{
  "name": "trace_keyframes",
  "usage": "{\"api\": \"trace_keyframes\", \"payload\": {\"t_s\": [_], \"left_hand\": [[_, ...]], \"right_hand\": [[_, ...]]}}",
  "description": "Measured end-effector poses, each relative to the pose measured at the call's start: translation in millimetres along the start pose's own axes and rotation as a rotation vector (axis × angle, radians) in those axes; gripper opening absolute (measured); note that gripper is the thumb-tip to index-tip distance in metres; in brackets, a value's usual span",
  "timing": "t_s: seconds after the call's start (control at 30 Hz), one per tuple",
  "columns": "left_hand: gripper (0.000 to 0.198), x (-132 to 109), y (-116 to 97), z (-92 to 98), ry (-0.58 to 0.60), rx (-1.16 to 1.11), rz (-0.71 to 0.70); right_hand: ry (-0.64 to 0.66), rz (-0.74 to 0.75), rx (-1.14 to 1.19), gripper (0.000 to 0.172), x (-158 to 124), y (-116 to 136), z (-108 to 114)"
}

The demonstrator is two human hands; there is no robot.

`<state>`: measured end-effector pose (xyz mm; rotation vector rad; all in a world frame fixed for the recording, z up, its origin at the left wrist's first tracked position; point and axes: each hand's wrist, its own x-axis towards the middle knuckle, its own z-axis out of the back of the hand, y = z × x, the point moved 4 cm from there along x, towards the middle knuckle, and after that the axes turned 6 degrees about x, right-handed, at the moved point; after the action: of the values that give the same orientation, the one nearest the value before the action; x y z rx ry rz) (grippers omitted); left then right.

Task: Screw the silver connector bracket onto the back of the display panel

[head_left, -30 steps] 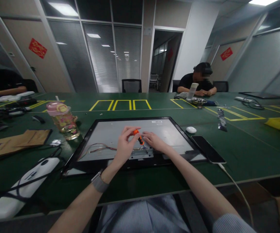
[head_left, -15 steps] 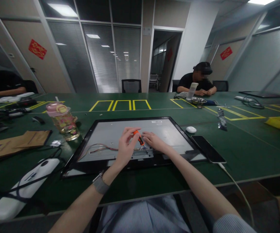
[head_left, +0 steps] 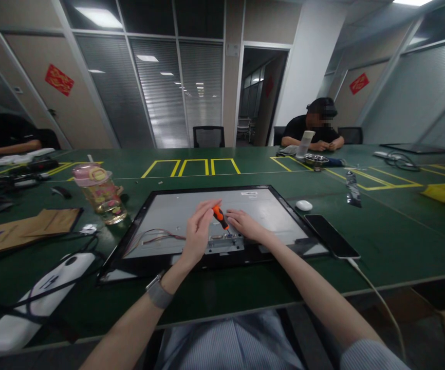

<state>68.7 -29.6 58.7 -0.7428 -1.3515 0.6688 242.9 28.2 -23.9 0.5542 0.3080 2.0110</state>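
Note:
A grey display panel with a black frame (head_left: 168, 205) lies on the table before me, back side up. My left hand (head_left: 198, 228), a watch on its wrist, has the orange and black screwdriver (head_left: 220, 218) at its fingertips. The tool leans, with its tip down at a small metal bracket with connectors (head_left: 224, 243) near the panel's front edge. My right hand (head_left: 247, 224) lies on the panel just right of the screwdriver, fingers stretched out. Thin coloured wires (head_left: 156, 234) run left from the bracket. What the tip touches is too small to tell.
A phone (head_left: 330, 236) with a cable and a white earbud case (head_left: 303, 205) lie right of the panel. To the left stand a pink-lidded bottle (head_left: 101, 195) and a white power strip (head_left: 41, 298). A co-worker (head_left: 311, 128) sits across the table (head_left: 191, 180).
My left hand has turned and shifted slightly left, its fingers straighter, showing more of the screwdriver handle and bracket. The right hand has stayed put.

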Motion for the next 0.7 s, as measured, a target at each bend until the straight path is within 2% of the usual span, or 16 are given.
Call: {"api": "trace_keyframes", "payload": {"t_s": [0.13, 0.33, 0.57, 0.7], "left_hand": [[0.030, -0.5, 1.8, -2.1, 0.053, -0.040, 0.060], [0.020, 0.0, 2.3, 1.0, -0.046, 0.073, -0.007], [0.029, -5.4, -0.7, -4.1, 0.021, 0.014, 0.004], [0.021, -4.1, -0.3, -1.0, -0.049, 0.064, -0.025]], "right_hand": [[0.001, 0.001, 0.009, 0.040, -0.1, -0.2, -0.5], [0.009, -0.014, 0.010, 0.040, -0.6, 3.0, 2.4], [0.006, 0.013, 0.013, 0.040, 0.3, 4.2, 2.4], [0.020, -0.017, 0.004, 0.041, -0.1, 5.3, 2.8]]}}
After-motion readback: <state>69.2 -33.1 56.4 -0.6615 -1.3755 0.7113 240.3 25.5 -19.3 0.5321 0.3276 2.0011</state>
